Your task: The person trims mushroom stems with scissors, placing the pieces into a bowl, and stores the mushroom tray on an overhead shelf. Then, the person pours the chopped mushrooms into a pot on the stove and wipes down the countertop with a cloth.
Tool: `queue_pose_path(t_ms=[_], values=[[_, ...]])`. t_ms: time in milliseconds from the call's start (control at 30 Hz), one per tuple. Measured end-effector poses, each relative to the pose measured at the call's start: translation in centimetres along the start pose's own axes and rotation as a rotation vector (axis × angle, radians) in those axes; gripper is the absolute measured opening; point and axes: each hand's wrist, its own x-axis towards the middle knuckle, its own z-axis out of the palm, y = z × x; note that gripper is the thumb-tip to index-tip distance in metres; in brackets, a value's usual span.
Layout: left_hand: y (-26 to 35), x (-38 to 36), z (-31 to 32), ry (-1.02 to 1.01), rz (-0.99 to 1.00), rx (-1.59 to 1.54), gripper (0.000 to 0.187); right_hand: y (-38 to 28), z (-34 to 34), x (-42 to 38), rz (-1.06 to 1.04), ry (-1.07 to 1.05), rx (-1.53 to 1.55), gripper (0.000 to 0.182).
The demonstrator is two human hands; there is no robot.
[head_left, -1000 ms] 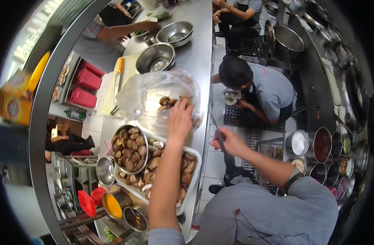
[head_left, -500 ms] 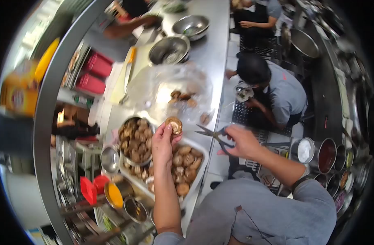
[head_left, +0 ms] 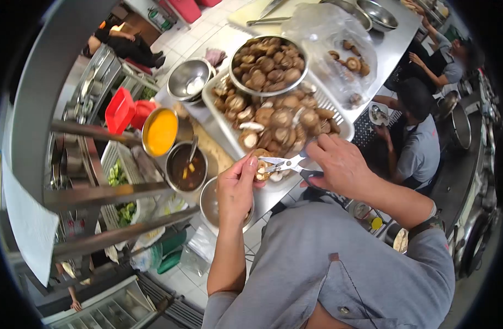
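My left hand [head_left: 236, 185] pinches a brown mushroom [head_left: 262, 169], its pale underside turned toward the scissors. My right hand [head_left: 339, 163] grips the dark handles of the scissors [head_left: 287, 164], whose blades lie at the mushroom's stem. Just beyond both hands is a white rectangular basket [head_left: 347, 129] heaped with mushrooms [head_left: 281, 118]. A steel bowl [head_left: 305, 55] full of more mushrooms rests on its far side. Below my left hand, a steel bowl [head_left: 208, 204] is partly hidden by my wrist.
A plastic bag [head_left: 323, 33] with several mushrooms lies at the far right of the counter. Left are a bowl of orange liquid [head_left: 160, 131], a pot of dark sauce [head_left: 186, 166], an empty-looking steel bowl [head_left: 189, 78] and metal rails [head_left: 106, 196]. Several people sit at right.
The view has swung down and left. The scissors, held apart from the mushroom before, are now at its stem, and both hands have come together near the basket's front edge.
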Motion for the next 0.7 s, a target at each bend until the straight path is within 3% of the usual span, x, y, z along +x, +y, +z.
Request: queue_pose_path(t_ms=[267,367,467,567,700], values=[[-5.0,-6.5,-7.3,0.122,-0.115,0.006,0.043,-8.8,5.9,-0.3,0.025,-0.395,0.104,0.042],[-8.5,-7.0,-9.7,0.133,-0.180,0.056,0.045,-10.1,10.5,-1.1,0.104,-0.457,0.171,0.048],[-10.3,-7.1,-11.3,0.143,-0.232,0.138,0.044,-9.6,13.8,-0.9,0.101,-0.602,0.479,0.051],[-12.5,-7.0,-13.5,0.153,-0.274,0.051,0.040,-8.3,14.9,-1.0,0.629,-0.935,0.990,0.068],[-12.3,-7.4,-14.3,0.178,-0.237,-0.255,0.046,-7.7,15.7,-1.8,0.278,-0.867,0.764,0.082]])
